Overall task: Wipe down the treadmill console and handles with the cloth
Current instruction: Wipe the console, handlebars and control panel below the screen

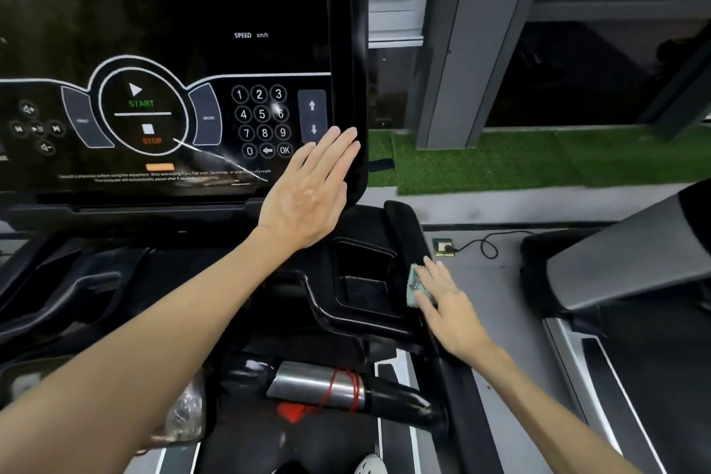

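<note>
In the head view, the right hand [450, 304] lies flat, fingers straight, on the teal cloth [413, 287], pressing it onto the treadmill's right handle [404, 227]. The cloth sits under the fingers and peeks out at their left edge. The left hand [307, 196] is flat, fingers straight and together, holding nothing, over the lower right corner of the console [192, 31]; contact cannot be told

Dim, soft-focus picture; glare streaks the console [165, 50].
</note>
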Demonstrator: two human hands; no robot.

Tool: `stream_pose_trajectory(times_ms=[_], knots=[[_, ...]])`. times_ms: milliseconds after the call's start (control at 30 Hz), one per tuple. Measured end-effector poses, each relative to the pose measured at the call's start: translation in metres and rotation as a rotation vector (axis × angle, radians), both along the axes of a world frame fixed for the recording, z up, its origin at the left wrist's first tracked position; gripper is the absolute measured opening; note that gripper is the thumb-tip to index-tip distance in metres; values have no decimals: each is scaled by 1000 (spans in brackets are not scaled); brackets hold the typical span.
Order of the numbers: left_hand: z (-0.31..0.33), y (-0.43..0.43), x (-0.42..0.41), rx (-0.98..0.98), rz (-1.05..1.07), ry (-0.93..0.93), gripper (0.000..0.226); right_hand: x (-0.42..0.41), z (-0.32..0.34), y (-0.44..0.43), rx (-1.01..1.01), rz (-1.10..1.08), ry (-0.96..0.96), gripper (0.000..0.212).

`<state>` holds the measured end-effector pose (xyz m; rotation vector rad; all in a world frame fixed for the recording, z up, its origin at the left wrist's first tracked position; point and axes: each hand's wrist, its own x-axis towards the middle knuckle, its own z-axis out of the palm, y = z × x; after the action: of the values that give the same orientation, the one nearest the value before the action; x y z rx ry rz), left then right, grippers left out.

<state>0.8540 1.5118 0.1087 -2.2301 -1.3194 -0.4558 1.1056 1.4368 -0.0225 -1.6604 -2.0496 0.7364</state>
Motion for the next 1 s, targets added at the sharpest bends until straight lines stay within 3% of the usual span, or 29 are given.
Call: stream_pose_trajectory(times_ms=[233, 500, 800, 1000], knots=[[1, -1, 0, -15, 2, 21, 57, -23, 12, 78, -141, -58, -87, 52], [0, 0, -1, -14, -4, 12, 56, 9, 7, -37, -64, -95, 26, 47], [2, -2, 0, -37, 2, 26, 57, -17, 7, 32, -102, -106, -72, 50], [1, -4, -2, -41, -4, 20, 59, 8, 7, -47, -73, -87, -28, 48]])
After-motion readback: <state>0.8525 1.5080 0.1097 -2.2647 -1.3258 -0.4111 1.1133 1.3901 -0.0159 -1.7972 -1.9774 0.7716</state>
